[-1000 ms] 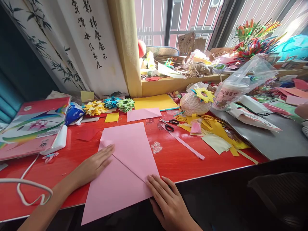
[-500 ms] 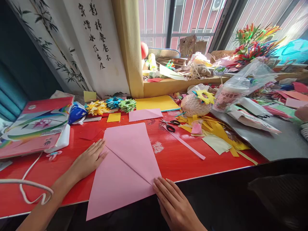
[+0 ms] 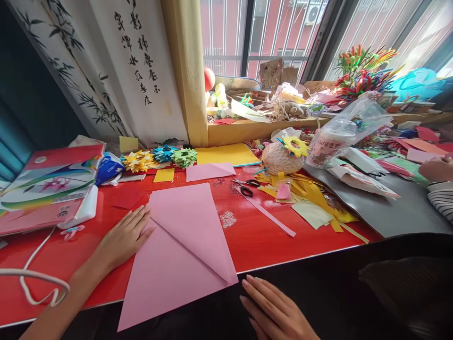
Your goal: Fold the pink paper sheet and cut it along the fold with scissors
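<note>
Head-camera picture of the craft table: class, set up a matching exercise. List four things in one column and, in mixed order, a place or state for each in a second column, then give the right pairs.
Things:
1. left hand
2. right hand
3. scissors
4. green paper star

Places or states:
A. lying on the red table beside a long pink strip
B. flat, fingertips at the left corner of the folded pink paper
C. at the back, next to a blue paper star
D. off the paper, near the table's front edge

Pairs: 1-B, 2-D, 3-A, 4-C
</note>
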### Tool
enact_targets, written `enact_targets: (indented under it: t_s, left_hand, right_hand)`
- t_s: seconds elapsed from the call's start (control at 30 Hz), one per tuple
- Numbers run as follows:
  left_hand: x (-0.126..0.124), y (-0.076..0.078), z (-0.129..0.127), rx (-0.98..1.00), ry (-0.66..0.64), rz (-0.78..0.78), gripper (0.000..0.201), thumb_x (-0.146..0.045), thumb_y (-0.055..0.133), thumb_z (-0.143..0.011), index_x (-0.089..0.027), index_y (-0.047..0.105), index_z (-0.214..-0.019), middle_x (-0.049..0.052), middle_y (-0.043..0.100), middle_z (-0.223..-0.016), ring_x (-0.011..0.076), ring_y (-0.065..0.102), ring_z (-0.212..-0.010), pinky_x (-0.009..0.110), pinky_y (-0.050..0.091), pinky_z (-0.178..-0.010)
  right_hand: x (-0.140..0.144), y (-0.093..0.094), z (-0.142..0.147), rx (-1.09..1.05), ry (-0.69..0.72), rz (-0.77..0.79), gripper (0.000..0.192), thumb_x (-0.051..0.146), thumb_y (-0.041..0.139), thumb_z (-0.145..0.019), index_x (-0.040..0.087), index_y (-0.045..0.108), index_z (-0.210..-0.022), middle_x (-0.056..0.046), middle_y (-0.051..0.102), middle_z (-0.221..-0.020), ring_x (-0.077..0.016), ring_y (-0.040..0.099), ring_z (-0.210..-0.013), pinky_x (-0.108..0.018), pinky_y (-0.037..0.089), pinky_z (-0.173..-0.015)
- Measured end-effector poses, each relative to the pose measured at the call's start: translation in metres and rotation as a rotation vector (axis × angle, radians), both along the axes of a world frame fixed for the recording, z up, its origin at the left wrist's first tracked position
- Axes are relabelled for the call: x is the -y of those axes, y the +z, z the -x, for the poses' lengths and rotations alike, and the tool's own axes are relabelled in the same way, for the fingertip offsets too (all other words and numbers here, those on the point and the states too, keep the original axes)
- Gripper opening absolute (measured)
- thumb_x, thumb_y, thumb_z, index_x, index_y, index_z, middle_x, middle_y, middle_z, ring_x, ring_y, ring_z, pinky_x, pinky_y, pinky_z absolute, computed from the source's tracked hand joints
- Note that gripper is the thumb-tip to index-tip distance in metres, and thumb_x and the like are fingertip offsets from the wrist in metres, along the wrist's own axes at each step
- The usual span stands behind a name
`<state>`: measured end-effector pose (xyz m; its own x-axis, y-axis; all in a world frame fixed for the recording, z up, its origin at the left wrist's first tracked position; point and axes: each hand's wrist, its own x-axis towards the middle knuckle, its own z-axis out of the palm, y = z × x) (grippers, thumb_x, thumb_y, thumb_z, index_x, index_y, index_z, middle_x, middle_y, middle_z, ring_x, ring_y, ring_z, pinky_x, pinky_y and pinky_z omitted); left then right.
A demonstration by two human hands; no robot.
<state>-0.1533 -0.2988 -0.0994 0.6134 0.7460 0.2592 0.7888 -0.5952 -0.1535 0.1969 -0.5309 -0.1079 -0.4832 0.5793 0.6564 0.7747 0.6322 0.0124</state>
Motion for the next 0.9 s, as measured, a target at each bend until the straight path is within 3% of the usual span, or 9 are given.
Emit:
enact_targets:
  t_s: [0.07, 0.13, 0.23, 0.33, 0.47, 0.57, 0.7, 0.8, 0.9]
  left_hand:
    - [0.005, 0.004, -0.002, 0.002, -0.050, -0.075, 0.057, -0.049, 0.041, -0.084, -0.014, 0.047, -0.128, 0.015, 0.044, -0.134, 0.0306, 0.038, -0.125, 0.049, 0.029, -0.105]
    - [0.013, 0.010, -0.007, -0.004, -0.147, -0.097, 0.046, -0.042, 0.044, -0.086, -0.018, 0.051, -0.125, 0.012, 0.050, -0.130, 0.0292, 0.046, -0.120, 0.048, 0.034, -0.103]
    - [0.028, 0.021, -0.023, -0.070, -0.342, -0.057, 0.037, -0.026, 0.041, -0.089, -0.026, 0.050, -0.125, 0.005, 0.052, -0.129, 0.0236, 0.054, -0.112, 0.041, 0.042, -0.096]
    - [0.038, 0.027, -0.038, -0.149, -0.483, -0.067, 0.046, -0.008, 0.035, -0.087, -0.027, 0.047, -0.128, 0.003, 0.055, -0.126, 0.0186, 0.059, -0.103, 0.032, 0.047, -0.088]
    - [0.038, 0.024, -0.045, -0.169, -0.623, -0.264, 0.047, -0.001, 0.040, -0.083, -0.020, 0.050, -0.124, 0.005, 0.064, -0.112, 0.0169, 0.061, -0.094, 0.029, 0.048, -0.082]
    - [0.037, 0.019, -0.039, -0.123, -0.629, -0.387, 0.042, 0.001, 0.042, -0.081, -0.016, 0.055, -0.117, 0.005, 0.067, -0.105, 0.0172, 0.062, -0.092, 0.030, 0.047, -0.082]
    - [0.037, 0.017, -0.037, -0.085, -0.524, -0.390, 0.033, -0.006, 0.043, -0.083, -0.014, 0.060, -0.110, 0.007, 0.067, -0.105, 0.0199, 0.060, -0.098, 0.033, 0.044, -0.087]
    - [0.031, 0.020, -0.043, -0.131, -0.625, -0.370, 0.046, -0.002, 0.039, -0.081, -0.021, 0.055, -0.119, 0.000, 0.064, -0.114, 0.0165, 0.059, -0.101, 0.028, 0.042, -0.088]
    - [0.024, 0.021, -0.053, -0.123, -0.714, -0.374, 0.063, 0.003, 0.036, -0.078, -0.024, 0.038, -0.134, -0.003, 0.065, -0.113, 0.0123, 0.062, -0.094, 0.023, 0.042, -0.086]
  right_hand:
    - [-0.006, 0.013, -0.017, -0.065, -0.026, -0.007, 0.028, 0.008, 0.050, -0.080, 0.010, 0.060, -0.107, -0.010, 0.065, -0.106, -0.0207, 0.056, -0.108, -0.032, 0.050, -0.089]
    - [-0.028, 0.027, -0.037, -0.167, -0.141, 0.051, 0.031, 0.007, 0.046, -0.083, 0.014, 0.057, -0.112, -0.008, 0.066, -0.103, -0.0188, 0.059, -0.103, -0.031, 0.051, -0.085]
    - [-0.093, 0.045, -0.065, -0.219, -0.321, 0.186, 0.027, 0.016, 0.043, -0.088, 0.019, 0.058, -0.111, -0.006, 0.064, -0.105, -0.0178, 0.060, -0.098, -0.029, 0.049, -0.081]
    - [-0.170, 0.056, -0.083, -0.070, -0.533, 0.490, 0.029, 0.020, 0.041, -0.089, 0.014, 0.057, -0.111, -0.012, 0.059, -0.115, -0.0212, 0.058, -0.101, -0.029, 0.044, -0.080]
    - [-0.236, 0.057, -0.091, -0.009, -0.530, 0.648, 0.024, 0.027, 0.050, -0.083, 0.010, 0.064, -0.076, -0.012, 0.066, -0.074, -0.0171, 0.060, -0.066, -0.023, 0.036, -0.056]
    - [-0.249, 0.051, -0.094, -0.001, -0.523, 0.691, 0.019, 0.023, 0.052, -0.081, 0.010, 0.063, -0.074, -0.011, 0.065, -0.073, -0.0151, 0.057, -0.063, -0.022, 0.030, -0.053]
    - [-0.243, 0.047, -0.102, -0.006, -0.476, 0.714, 0.017, 0.026, 0.051, -0.080, 0.013, 0.063, -0.083, -0.008, 0.065, -0.081, -0.0140, 0.055, -0.068, -0.021, 0.029, -0.056]
    - [-0.240, 0.044, -0.105, -0.014, -0.450, 0.713, 0.017, 0.027, 0.058, -0.074, 0.015, 0.062, -0.085, -0.005, 0.064, -0.084, -0.0133, 0.054, -0.071, -0.020, 0.030, -0.057]
    - [-0.241, 0.040, -0.102, -0.043, -0.480, 0.671, 0.019, 0.026, 0.055, -0.075, 0.015, 0.062, -0.088, -0.007, 0.062, -0.088, -0.0148, 0.053, -0.076, -0.021, 0.030, -0.059]
